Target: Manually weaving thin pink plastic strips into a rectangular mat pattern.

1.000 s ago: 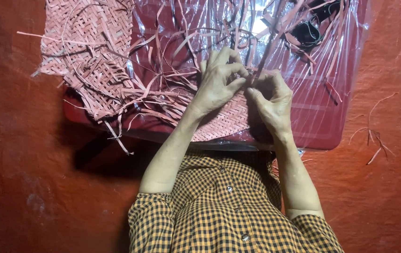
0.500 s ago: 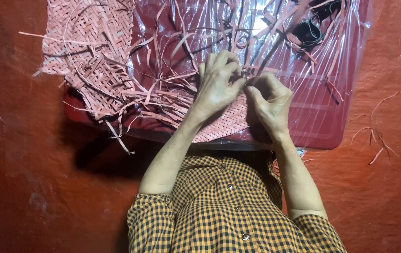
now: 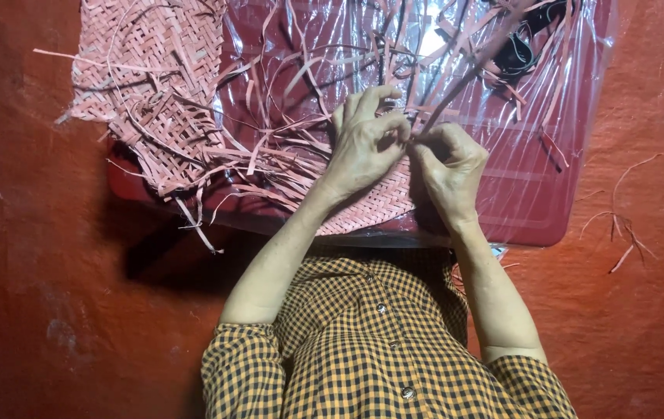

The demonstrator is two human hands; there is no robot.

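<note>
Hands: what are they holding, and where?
Both the left hand and right hand pinch thin pink strips at the woven mat's unfinished edge, near the strips' lower ends.

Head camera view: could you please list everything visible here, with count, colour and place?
Woven mat: one, pinkish red, upper left, reaching under the hands.
Loose strips: many, pinkish red, trailing from the mat's edge.
Board: one, dark red, under a clear plastic sheet.
Dark object: one, black, top right under the plastic.
Stray strips: a few, red, on the floor at right.
Checked shirt: one, yellow-black, bottom centre.
Left hand and right hand: pinching a strip together.
</note>
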